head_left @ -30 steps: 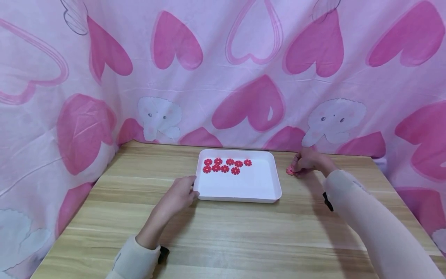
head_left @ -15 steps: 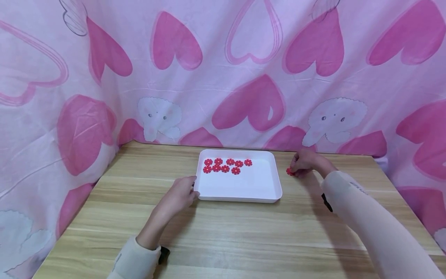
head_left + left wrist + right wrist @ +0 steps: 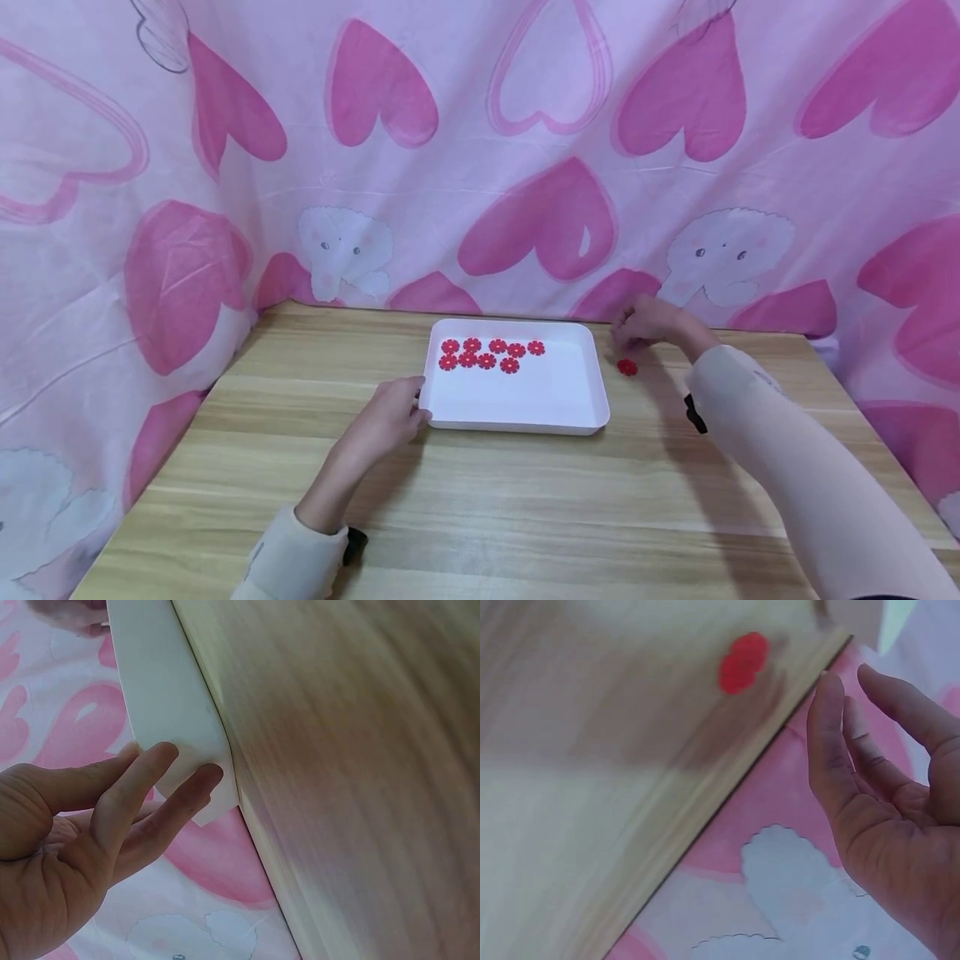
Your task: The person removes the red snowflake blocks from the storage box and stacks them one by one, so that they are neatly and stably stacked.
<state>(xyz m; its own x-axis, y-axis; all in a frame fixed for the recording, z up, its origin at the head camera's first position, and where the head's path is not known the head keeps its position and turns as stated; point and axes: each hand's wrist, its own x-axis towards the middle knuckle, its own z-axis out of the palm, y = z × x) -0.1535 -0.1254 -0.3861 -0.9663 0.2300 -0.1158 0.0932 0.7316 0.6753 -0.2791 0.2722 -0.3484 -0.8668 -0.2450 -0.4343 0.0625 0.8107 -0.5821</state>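
A white rectangular tray (image 3: 517, 404) lies on the table with several red flower-shaped discs (image 3: 487, 361) grouped toward its back left. My left hand (image 3: 390, 411) holds the tray at its left side; in the left wrist view, fingertips (image 3: 204, 776) lie against the outer wall and the thumb is at the rim. To the right of the tray, my right hand (image 3: 643, 323) hovers just behind a loose red flower disc (image 3: 627, 367). The right wrist view shows red discs (image 3: 742, 663) overlapping on the wood, apart from the hand, whose thumb and fingers are parted with nothing between them.
The wooden table (image 3: 510, 508) ends at the back against a pink heart-patterned cloth (image 3: 465, 192), which also hangs along its left side. The tray's far rim is close to that back edge.
My right hand has let go of the red disc it was pinching and moved back and slightly left, leaving the disc on the table. The left hand and tray have stayed put.
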